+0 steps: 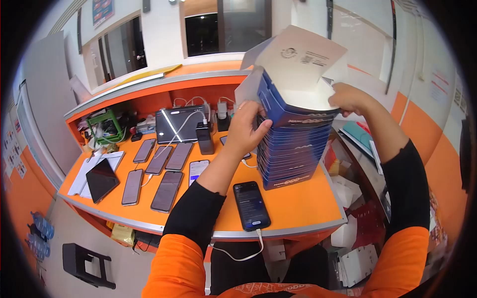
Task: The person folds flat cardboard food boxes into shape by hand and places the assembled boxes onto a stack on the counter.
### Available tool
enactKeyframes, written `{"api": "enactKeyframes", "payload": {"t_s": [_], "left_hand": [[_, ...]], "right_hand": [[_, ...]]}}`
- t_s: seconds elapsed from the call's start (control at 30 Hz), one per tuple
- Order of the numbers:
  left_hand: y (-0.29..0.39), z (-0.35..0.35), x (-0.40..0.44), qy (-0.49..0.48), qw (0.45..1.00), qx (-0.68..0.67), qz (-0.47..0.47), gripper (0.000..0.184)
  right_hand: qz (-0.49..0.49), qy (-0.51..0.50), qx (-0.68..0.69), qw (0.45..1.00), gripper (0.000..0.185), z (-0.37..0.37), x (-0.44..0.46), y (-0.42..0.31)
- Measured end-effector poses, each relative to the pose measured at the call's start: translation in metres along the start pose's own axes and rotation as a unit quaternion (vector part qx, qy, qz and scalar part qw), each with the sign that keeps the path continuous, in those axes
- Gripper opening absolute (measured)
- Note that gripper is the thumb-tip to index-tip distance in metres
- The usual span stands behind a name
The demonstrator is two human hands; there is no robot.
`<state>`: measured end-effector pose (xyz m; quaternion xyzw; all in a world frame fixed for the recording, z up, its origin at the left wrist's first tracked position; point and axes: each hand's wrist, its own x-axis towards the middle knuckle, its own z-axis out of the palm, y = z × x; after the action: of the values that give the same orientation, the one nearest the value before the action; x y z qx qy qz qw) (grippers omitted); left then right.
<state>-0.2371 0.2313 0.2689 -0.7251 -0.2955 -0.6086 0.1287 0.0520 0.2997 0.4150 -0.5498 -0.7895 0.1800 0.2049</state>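
A tall stack of dark blue boxes [293,154] stands on the right part of the orange desk [303,208]. On top sits an open blue box [298,111] with a white inside and raised flaps. My left hand [247,126] rests against its left side, thumb and fingers apart. At the box's right rim, the fingers of my right hand [348,98] are bent round the edge. In front of the stack lies a black phone [251,205] with a lit screen and a white cable plugged in.
Several phones [166,191] lie at the desk's middle and left, near a black tablet [102,180] on papers. Behind them are a laptop [171,129], a black power bank [204,139] and a green basket [110,126]. A black stool [82,260] stands on the floor.
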Motion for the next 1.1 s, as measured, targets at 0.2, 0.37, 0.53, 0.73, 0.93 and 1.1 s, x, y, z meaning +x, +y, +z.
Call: {"api": "enactKeyframes", "payload": {"t_s": [0.2, 0.37, 0.53, 0.73, 0.93, 1.1], "left_hand": [[0.019, 0.01, 0.002, 0.002, 0.999, 0.048, 0.007, 0.05], [0.02, 0.016, 0.001, 0.008, 0.998, 0.05, -0.027, 0.041], [0.028, 0.018, -0.001, 0.007, 0.998, 0.054, -0.043, 0.041], [0.028, 0.02, -0.002, 0.017, 0.998, 0.062, 0.025, 0.047], [0.024, 0.023, -0.007, 0.022, 0.996, 0.047, 0.073, 0.045], [0.026, 0.028, -0.011, 0.04, 0.994, 0.031, 0.095, 0.04]], "right_hand": [[0.057, 0.002, -0.019, 0.998, 0.01, -0.006, -0.001, -0.019], [0.033, 0.013, 0.001, 0.999, 0.02, -0.007, 0.006, -0.003], [-0.23, 0.366, -0.223, 0.874, 0.047, 0.016, -0.026, 0.003], [-0.392, 0.255, -0.082, 0.88, 0.046, 0.061, -0.081, -0.058], [-0.336, 0.215, -0.141, 0.906, 0.04, 0.074, -0.073, -0.07], [-0.327, 0.216, -0.161, 0.906, 0.037, 0.077, -0.067, -0.072]]}}
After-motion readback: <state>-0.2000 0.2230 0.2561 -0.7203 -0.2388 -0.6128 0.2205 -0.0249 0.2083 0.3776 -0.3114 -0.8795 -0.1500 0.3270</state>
